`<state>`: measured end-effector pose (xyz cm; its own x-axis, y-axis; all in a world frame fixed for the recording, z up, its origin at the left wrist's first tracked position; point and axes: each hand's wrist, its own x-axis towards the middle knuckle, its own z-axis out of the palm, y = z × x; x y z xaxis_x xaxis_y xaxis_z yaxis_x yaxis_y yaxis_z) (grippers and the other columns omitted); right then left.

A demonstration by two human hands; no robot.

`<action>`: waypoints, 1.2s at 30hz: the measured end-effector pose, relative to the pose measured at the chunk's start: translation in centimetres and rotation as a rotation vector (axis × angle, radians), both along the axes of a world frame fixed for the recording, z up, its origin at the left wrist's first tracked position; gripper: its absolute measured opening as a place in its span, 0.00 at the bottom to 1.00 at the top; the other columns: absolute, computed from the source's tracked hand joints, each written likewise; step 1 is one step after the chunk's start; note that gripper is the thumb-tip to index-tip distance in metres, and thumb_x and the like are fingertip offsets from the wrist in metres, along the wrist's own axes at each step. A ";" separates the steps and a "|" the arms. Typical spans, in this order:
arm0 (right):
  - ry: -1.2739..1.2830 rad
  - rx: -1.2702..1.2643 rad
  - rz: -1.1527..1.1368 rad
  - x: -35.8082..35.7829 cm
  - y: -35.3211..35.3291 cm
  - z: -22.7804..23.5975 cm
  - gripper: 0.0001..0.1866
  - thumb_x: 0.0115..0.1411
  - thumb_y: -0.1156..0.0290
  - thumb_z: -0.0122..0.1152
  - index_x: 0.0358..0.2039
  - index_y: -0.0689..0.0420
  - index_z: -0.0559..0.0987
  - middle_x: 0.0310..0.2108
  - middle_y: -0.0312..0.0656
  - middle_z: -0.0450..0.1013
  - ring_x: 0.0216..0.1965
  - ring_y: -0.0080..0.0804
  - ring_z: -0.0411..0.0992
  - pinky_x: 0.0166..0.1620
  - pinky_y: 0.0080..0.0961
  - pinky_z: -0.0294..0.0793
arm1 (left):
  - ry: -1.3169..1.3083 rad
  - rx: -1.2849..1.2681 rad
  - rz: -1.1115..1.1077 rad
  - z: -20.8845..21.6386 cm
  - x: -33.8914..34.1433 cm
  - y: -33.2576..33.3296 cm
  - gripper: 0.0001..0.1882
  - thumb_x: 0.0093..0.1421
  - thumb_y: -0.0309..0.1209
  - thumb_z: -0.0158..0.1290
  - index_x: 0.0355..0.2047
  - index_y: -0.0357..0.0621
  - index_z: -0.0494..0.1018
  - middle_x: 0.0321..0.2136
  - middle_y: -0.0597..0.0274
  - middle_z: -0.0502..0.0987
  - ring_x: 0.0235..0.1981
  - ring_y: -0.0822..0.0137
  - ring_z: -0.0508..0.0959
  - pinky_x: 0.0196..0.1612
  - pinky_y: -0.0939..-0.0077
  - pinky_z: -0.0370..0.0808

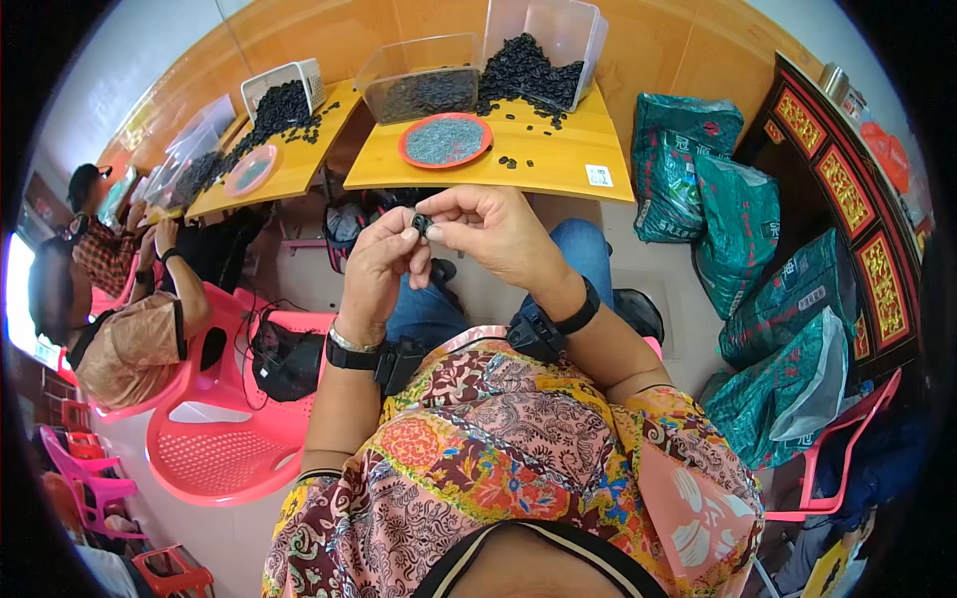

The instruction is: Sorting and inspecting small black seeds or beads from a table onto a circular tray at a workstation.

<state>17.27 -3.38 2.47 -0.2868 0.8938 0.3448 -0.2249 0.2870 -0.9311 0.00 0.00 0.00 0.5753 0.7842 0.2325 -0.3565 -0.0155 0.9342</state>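
Note:
A small black plastic piece [422, 222] sits between my two hands, in front of the table's near edge. My left hand [379, 251] pinches it from the left with thumb and fingers. From the other side, the thumb and forefinger of my right hand [495, 231] close on the same piece. Fingertips cover much of it, so its exact kind does not show. Beyond my hands, a red plate [487, 148] holds a heap of small grey metal-looking bits [444, 139]. A few loose black pieces [515, 162] lie to its right on the yellow table [558, 177].
Behind the plate stand a clear tub [404, 62] of black pieces and a tipped translucent bin [592, 55] spilling more. Green sacks [736, 229] line the right side. A pink chair [224, 453] with a black bag [284, 361] is at left, near another seated person [135, 344].

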 end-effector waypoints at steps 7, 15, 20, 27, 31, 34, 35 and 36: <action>-0.026 0.145 -0.152 -0.9 -0.5 0.3 0.09 0.55 0.83 0.50 0.36 0.71 0.74 0.24 0.43 0.75 0.23 0.26 0.76 0.27 0.19 0.76 | -0.018 0.035 0.076 -0.1 0.3 -0.3 0.11 0.60 0.37 0.45 0.29 0.42 0.66 0.17 0.66 0.68 0.16 0.75 0.68 0.20 0.85 0.64; -0.212 0.122 -0.225 -0.4 -0.3 0.1 0.10 0.53 0.82 0.53 0.37 0.64 0.78 0.30 0.34 0.75 0.30 0.12 0.70 0.34 0.11 0.71 | 0.093 0.122 0.176 0.0 0.3 -0.4 0.10 0.60 0.35 0.44 0.27 0.43 0.65 0.17 0.67 0.68 0.16 0.76 0.67 0.20 0.86 0.63; -0.254 0.255 -0.319 -0.4 0.5 -0.8 0.09 0.51 0.82 0.54 0.33 0.66 0.78 0.19 0.33 0.70 0.21 0.14 0.66 0.25 0.14 0.67 | 0.198 0.227 0.287 0.2 0.3 -0.6 0.10 0.61 0.34 0.42 0.26 0.42 0.65 0.17 0.67 0.67 0.16 0.77 0.67 0.19 0.85 0.63; -0.178 0.111 -0.180 -0.3 0.7 -0.9 0.12 0.52 0.81 0.53 0.38 0.63 0.78 0.25 0.27 0.68 0.25 0.09 0.64 0.29 0.09 0.65 | 0.100 0.161 0.289 0.3 0.2 -0.7 0.10 0.61 0.35 0.41 0.28 0.42 0.65 0.17 0.66 0.68 0.16 0.76 0.68 0.20 0.85 0.63; -0.014 0.013 -0.054 -0.1 1.0 -1.0 0.12 0.53 0.81 0.54 0.40 0.63 0.77 0.27 0.31 0.72 0.26 0.13 0.68 0.30 0.11 0.67 | -0.006 0.057 0.203 0.1 0.3 -0.6 0.11 0.62 0.35 0.41 0.29 0.41 0.66 0.17 0.64 0.69 0.17 0.74 0.69 0.21 0.85 0.64; -0.001 -0.022 -0.030 0.2 1.5 -1.3 0.11 0.54 0.80 0.55 0.39 0.63 0.77 0.27 0.33 0.73 0.26 0.14 0.69 0.30 0.12 0.68 | -0.049 0.039 0.165 -0.1 0.4 -0.5 0.11 0.62 0.35 0.41 0.29 0.41 0.66 0.17 0.63 0.69 0.17 0.73 0.70 0.21 0.85 0.64; -0.011 -0.023 -0.036 0.3 1.6 -1.5 0.11 0.55 0.79 0.55 0.39 0.63 0.77 0.27 0.33 0.74 0.26 0.14 0.69 0.30 0.12 0.68 | -0.058 0.035 0.152 -0.1 0.5 -0.5 0.11 0.62 0.36 0.41 0.29 0.41 0.66 0.17 0.63 0.69 0.17 0.73 0.70 0.21 0.85 0.65; -0.010 -0.024 -0.036 0.3 1.6 -1.4 0.11 0.55 0.79 0.55 0.39 0.63 0.77 0.27 0.33 0.74 0.26 0.14 0.69 0.30 0.12 0.68 | -0.057 0.034 0.152 -0.1 0.5 -0.5 0.11 0.62 0.36 0.41 0.29 0.41 0.66 0.17 0.63 0.69 0.17 0.73 0.70 0.21 0.85 0.65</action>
